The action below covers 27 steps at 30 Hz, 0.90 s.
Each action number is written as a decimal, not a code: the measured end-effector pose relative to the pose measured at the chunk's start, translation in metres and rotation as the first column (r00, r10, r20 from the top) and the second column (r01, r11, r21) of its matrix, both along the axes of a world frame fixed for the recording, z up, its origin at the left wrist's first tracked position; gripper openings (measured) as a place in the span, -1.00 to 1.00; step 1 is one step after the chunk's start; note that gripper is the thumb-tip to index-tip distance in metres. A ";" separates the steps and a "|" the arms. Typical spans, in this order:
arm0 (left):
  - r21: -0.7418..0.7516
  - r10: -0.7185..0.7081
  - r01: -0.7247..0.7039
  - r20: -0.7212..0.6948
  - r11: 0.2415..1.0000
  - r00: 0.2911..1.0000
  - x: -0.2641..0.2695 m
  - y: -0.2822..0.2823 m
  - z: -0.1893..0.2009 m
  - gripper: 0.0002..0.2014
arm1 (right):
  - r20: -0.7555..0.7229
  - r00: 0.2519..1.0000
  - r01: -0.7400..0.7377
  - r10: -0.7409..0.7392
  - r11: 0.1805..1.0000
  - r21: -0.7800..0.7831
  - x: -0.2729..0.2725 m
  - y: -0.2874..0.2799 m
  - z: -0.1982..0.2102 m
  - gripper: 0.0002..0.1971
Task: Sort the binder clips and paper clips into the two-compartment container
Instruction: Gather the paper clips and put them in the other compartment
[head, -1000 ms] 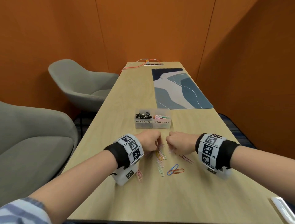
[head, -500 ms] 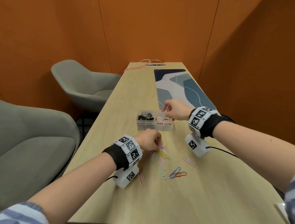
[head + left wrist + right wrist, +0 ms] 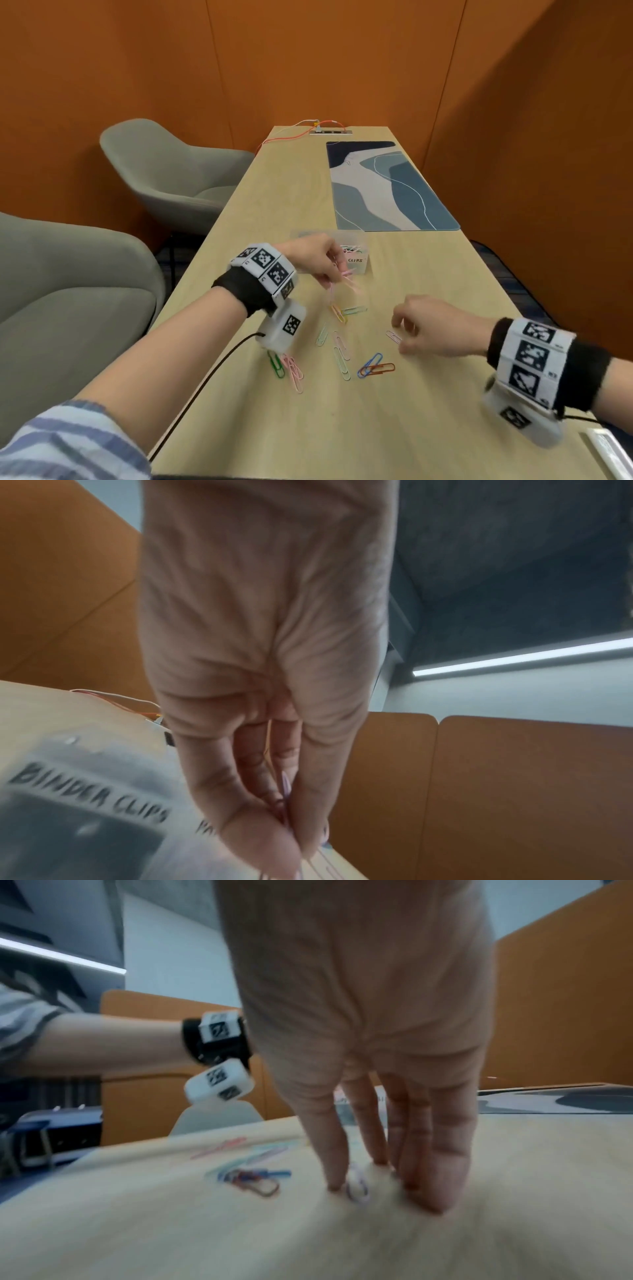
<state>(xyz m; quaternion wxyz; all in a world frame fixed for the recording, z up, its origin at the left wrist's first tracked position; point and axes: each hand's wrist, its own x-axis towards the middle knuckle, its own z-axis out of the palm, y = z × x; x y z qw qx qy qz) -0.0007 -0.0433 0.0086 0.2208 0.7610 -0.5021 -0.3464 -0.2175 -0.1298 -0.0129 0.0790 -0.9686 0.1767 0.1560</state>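
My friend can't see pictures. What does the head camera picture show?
A left hand carries pink paper clips toward a clear container on a wooden table. The right hand reaches for a clip; more colourful clips lie nearby.

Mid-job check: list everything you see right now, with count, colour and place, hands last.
Two-compartment container: one, clear plastic, mid-table beyond the left hand, partly hidden; labels read BINDER CLIPS and, partly, PAPER CLIPS.
Paper clips in container: several, mixed colours, right compartment.
Loose paper clips: about ten or more, pink, green, yellow, blue, orange, lilac, scattered on the table between the hands.
Lilac paper clip: one, at the right fingertips.
Desk mat: one, blue and white, far right of the table.
Table: one, light wood.
Chairs: two, grey, on the left.
Cable: orange, far table end.
Left hand: raised, pinching pink paper clips, in front of the container.
Right hand: fingertips down on the table around the lilac clip.
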 end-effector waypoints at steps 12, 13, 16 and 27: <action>-0.182 0.240 -0.183 0.371 0.966 0.897 0.004 -0.059 0.017 -0.90 | -0.115 0.984 -0.155 0.138 0.976 -0.154 0.023 0.006 -0.013 -0.83; -0.172 0.230 -0.174 0.397 0.970 0.888 0.005 -0.061 0.014 -0.88 | -0.134 0.980 -0.162 0.144 0.978 -0.132 0.024 0.006 -0.012 -0.85; -0.170 0.227 -0.168 0.435 0.971 0.871 0.008 -0.060 0.011 -0.84 | -0.159 0.977 -0.149 0.140 0.988 -0.042 0.027 0.003 -0.006 -0.92; -0.356 0.317 -0.185 0.360 0.916 0.878 0.017 -0.015 0.019 -0.76 | -0.065 0.997 -0.007 0.029 0.950 0.312 0.051 -0.008 0.020 -0.87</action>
